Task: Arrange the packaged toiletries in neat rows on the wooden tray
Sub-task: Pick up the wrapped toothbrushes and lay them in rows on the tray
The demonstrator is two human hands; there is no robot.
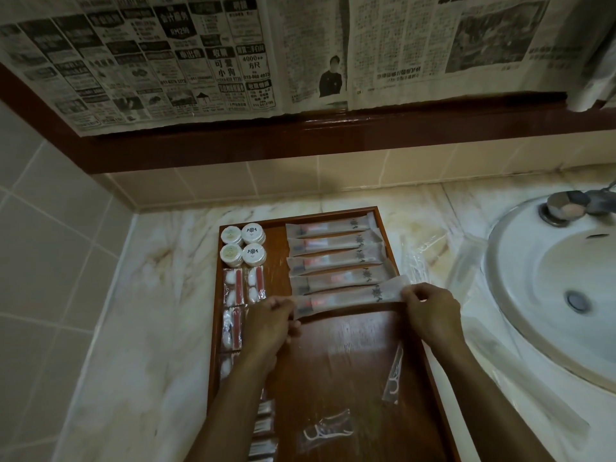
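Note:
A wooden tray (336,358) lies on the marble counter. Several long toothbrush packets (333,243) lie in a row at its far right. Just below them I hold another toothbrush packet (350,296) by both ends: my left hand (271,320) pinches its left end, my right hand (430,310) pinches its right end. Round white soap packs (243,245) sit at the tray's far left, with cotton-bud packets (243,286) in a column below them. Two floss-pick packets (393,375) lie loose on the bare near part of the tray.
A white sink (550,288) with a metal tap (566,203) fills the right side. Clear plastic wrappers (420,251) lie on the counter between tray and sink. A tiled wall stands at the left, with newspaper taped above a brown ledge.

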